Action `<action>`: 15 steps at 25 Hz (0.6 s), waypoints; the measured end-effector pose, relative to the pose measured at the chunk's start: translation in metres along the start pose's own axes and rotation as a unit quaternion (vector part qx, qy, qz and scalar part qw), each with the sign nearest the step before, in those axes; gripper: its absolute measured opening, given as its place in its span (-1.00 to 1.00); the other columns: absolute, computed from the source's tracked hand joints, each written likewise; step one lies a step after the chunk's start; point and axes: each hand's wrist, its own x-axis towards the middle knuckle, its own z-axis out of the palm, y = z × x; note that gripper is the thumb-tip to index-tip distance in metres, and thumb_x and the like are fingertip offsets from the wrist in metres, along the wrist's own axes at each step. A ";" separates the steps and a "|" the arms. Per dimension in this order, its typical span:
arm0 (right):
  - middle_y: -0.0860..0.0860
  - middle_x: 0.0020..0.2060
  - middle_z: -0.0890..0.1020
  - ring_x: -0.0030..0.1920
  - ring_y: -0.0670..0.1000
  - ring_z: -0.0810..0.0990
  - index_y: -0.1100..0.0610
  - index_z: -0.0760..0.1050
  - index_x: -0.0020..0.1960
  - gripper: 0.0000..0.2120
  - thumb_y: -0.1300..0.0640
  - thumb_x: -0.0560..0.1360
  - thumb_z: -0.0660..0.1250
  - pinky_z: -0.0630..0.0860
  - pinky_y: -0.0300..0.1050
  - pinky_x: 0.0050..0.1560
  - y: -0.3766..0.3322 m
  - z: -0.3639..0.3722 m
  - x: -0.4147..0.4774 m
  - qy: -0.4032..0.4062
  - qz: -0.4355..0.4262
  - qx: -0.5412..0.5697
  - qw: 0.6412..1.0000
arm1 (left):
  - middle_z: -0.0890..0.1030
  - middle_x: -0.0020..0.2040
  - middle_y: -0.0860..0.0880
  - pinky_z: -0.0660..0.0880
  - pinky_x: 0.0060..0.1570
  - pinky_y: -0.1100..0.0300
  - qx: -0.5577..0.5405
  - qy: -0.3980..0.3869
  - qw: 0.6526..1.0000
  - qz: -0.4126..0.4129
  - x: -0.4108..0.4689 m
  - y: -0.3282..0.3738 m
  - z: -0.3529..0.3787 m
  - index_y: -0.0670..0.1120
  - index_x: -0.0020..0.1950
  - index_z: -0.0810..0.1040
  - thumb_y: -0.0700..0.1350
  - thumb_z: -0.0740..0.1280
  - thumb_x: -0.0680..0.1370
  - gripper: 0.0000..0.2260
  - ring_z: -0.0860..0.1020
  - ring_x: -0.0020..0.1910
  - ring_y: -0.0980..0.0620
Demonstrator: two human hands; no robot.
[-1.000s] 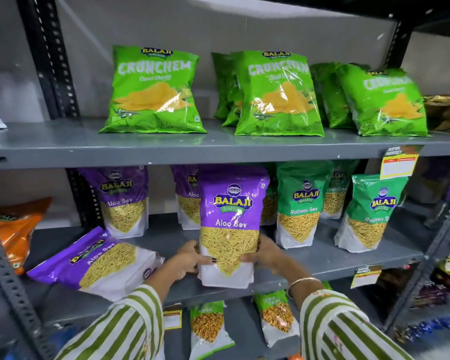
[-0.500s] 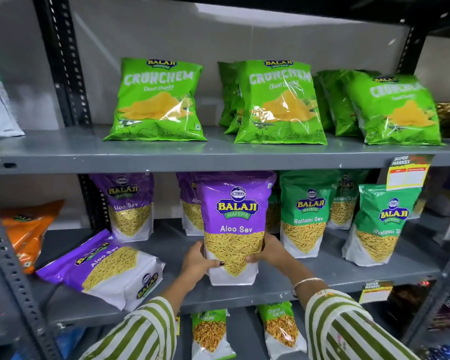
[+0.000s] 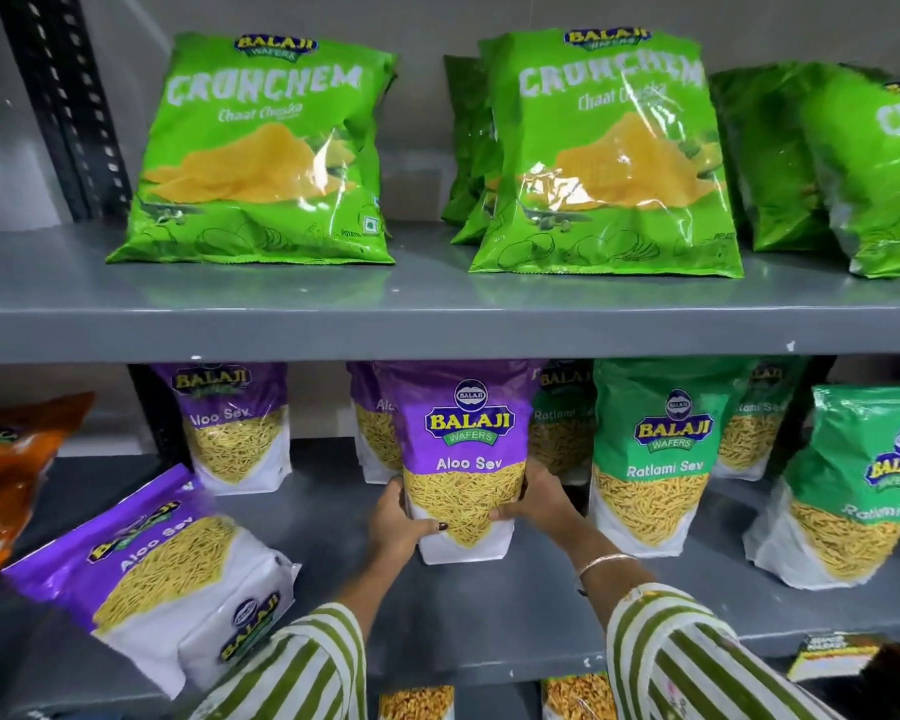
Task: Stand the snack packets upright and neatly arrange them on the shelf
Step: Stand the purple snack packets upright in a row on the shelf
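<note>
Left hand [image 3: 398,522] and right hand [image 3: 533,504] clasp the lower sides of an upright purple Aloo Sev packet [image 3: 463,459] standing on the middle shelf [image 3: 489,610]; another Aloo Sev packet [image 3: 162,579] lies flat to its left.

My right hand [image 3: 533,504] has its fingers hidden behind the purple Aloo Sev packet [image 3: 461,459]. The Crunchem bag [image 3: 874,168] at upper right and the green Ratlami packet [image 3: 853,491] at right are cut by the frame edge. The price tag [image 3: 832,657] at lower right is too blurred to read.
</note>
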 end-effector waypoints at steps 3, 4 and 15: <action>0.18 0.09 0.59 0.09 -0.03 0.49 0.34 0.40 0.22 -0.37 0.44 0.20 0.53 0.48 -0.24 0.05 0.012 0.003 0.012 0.005 0.000 -0.007 1.000 | 0.62 0.12 -0.19 0.52 0.02 0.06 -0.001 0.010 1.000 0.002 0.010 -0.008 0.008 -0.17 0.14 0.44 -0.34 0.52 0.22 -0.46 0.57 0.11 -0.15; 0.16 0.07 0.59 0.09 -0.02 0.49 0.35 0.39 0.23 -0.37 0.46 0.20 0.52 0.50 -0.34 -0.05 0.015 0.002 0.014 0.001 -0.005 -0.016 1.000 | 0.62 0.12 -0.18 0.54 0.06 0.00 0.002 0.012 1.000 0.000 0.012 -0.010 0.010 -0.13 0.11 0.42 -0.32 0.52 0.23 -0.48 0.57 0.12 -0.15; 0.04 -0.73 0.52 -0.72 -0.11 0.49 0.15 0.47 -0.53 -0.62 0.10 0.44 0.39 0.50 -0.26 -0.56 -0.038 -0.001 0.002 -0.243 0.227 -0.265 0.905 | 0.50 0.13 -0.16 0.35 0.11 0.20 0.144 0.151 0.975 0.080 -0.029 0.010 -0.069 -0.22 0.15 0.45 -0.19 0.41 0.41 -0.65 0.46 0.17 -0.11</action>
